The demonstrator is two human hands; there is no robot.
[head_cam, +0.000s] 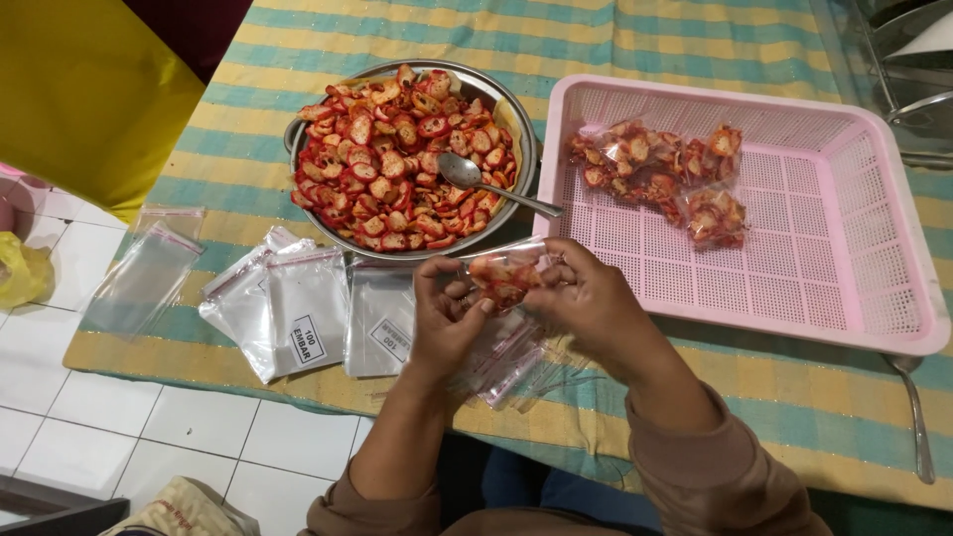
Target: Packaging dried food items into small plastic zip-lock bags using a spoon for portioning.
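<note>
My left hand (pixel 444 316) and my right hand (pixel 586 298) together hold a small clear plastic bag (pixel 506 274) filled with red chips, pinching it along its top edge. Just beyond the hands stands a round metal bowl (pixel 522 134) heaped with red-edged sliced chips (pixel 397 159), and a metal spoon (pixel 476 179) rests in it with its handle pointing right. To the right is a pink perforated plastic tray (pixel 814 248) holding several filled bags of chips (pixel 660 169). More empty clear bags (pixel 511 362) lie under my hands.
Stacks of empty clear zip bags (pixel 298 308) lie left of my hands on a green and yellow striped cloth (pixel 754 392). Another loose bag (pixel 144 278) hangs over the cloth's left edge. A second spoon (pixel 915 417) lies at right. White floor tiles show at left.
</note>
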